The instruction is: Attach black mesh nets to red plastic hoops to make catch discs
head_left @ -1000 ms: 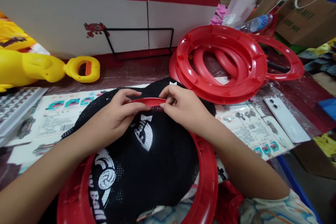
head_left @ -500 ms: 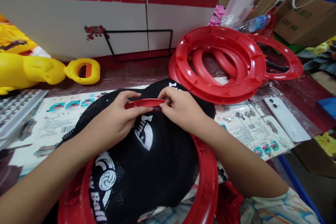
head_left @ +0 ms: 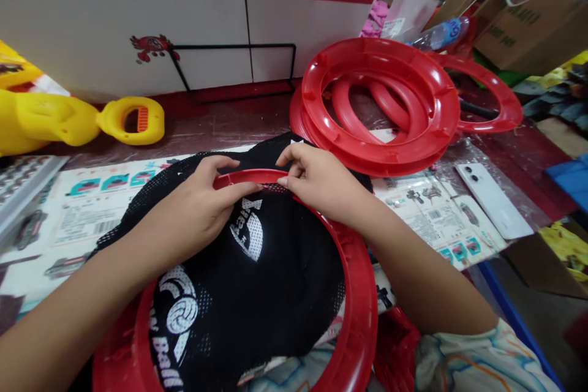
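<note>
A red plastic ring (head_left: 356, 294) lies in front of me, with a black printed mesh cloth (head_left: 275, 282) spread across its opening and over its far rim. White lettering and a ball print show on the cloth. My left hand (head_left: 206, 196) grips the far rim, thumb on the near side and fingers beyond it. Beside it, my right hand (head_left: 316, 184) is closed in a pinch on the cloth at the same rim. A strip of bare red rim shows between the two hands. The right fingertips partly hide what they pinch.
More red rings (head_left: 381, 153) are stacked at the back right. A white phone (head_left: 493, 201) lies right of them on plastic film. At left are a yellow plastic toy (head_left: 50, 122) and a grey tray (head_left: 27, 190). Behind stand a white-and-red carton (head_left: 202, 18) and a black wire frame (head_left: 234, 46).
The view has shifted slightly, so everything sits a little further left and up. More red rim shows beside my right wrist. Both hands keep their place at the far rim.
</note>
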Motion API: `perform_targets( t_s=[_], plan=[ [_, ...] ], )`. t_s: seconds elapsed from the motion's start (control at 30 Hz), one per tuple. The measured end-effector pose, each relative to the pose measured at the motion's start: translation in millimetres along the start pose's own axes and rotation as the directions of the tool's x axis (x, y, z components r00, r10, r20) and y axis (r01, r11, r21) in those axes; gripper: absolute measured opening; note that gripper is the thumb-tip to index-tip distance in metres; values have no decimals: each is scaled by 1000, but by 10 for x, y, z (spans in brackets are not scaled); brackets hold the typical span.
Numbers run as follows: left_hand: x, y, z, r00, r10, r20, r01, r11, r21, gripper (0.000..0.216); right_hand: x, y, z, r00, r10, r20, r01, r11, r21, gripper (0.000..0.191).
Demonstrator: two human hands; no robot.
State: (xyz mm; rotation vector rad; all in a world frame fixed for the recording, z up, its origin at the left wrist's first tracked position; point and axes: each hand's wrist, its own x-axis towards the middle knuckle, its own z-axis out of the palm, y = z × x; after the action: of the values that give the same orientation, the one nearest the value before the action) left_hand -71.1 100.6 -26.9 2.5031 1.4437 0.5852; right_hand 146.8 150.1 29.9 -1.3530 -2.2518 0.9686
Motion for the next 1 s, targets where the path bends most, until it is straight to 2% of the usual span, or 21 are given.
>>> perform_targets(
  t_s=[0.23,0.7,1.0],
  plan=[
    [0,3,-2,999,35,-16,-35,999,0,40,-29,-44,-13,1000,31,-1,-30,995,-92,13],
    [2,9,2,1000,15,-27,-16,1000,-21,40,-7,-4,36,999,-44,-8,39,951,-306,11],
    [-2,-7,3,999,29,-21,-29,999,-17,41,-49,-28,7,992,-79,102,120,853,-508,19]
  ],
)
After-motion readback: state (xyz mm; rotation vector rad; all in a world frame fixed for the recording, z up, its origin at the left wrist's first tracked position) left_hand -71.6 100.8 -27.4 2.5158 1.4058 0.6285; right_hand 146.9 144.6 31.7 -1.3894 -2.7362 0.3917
